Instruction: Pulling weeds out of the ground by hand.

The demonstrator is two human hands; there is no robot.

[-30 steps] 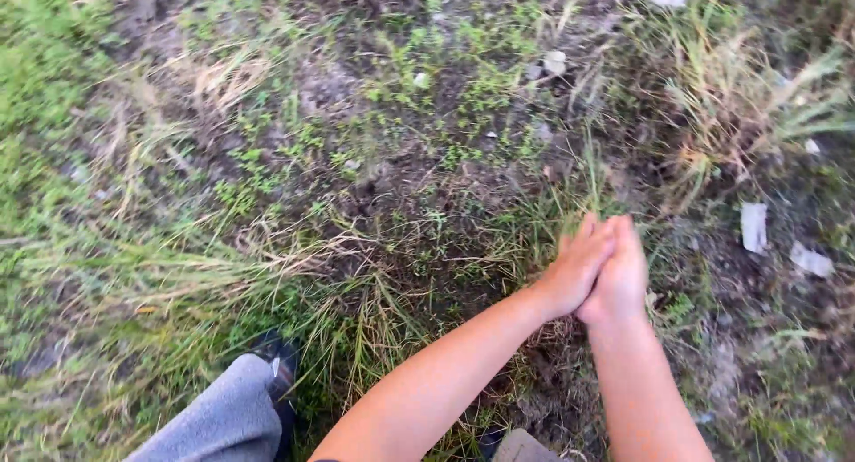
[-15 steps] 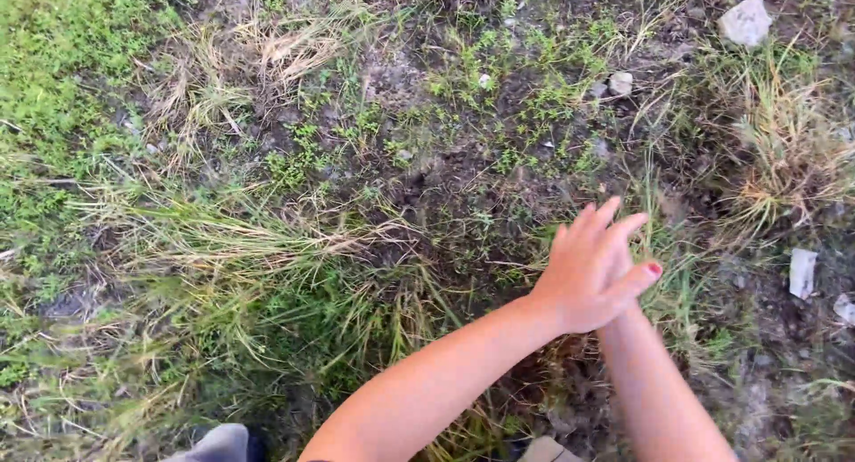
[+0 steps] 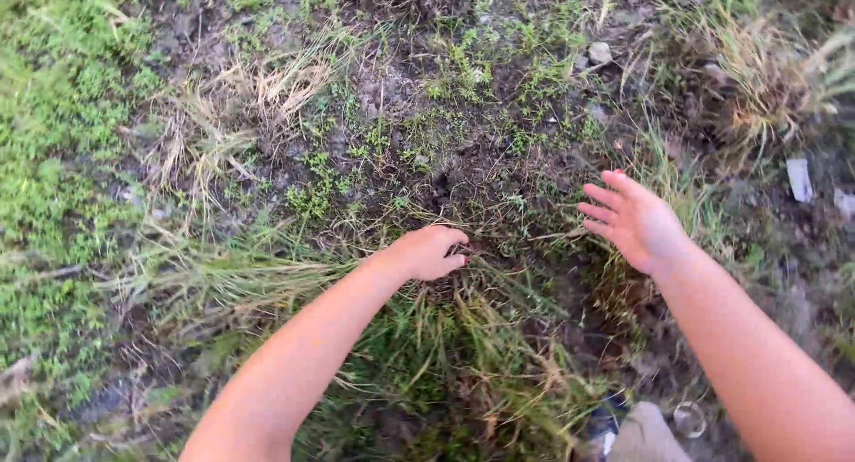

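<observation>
Grass clump (image 3: 445, 275) under left hand (image 3: 427, 253) (curled)

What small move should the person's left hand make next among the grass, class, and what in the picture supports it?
Probably close the left hand fully round the grass tuft and pull toward the body. Its fingers are already curled down into the blades near the dark bare soil, while the right hand is spread open above the ground, holding nothing.
</observation>
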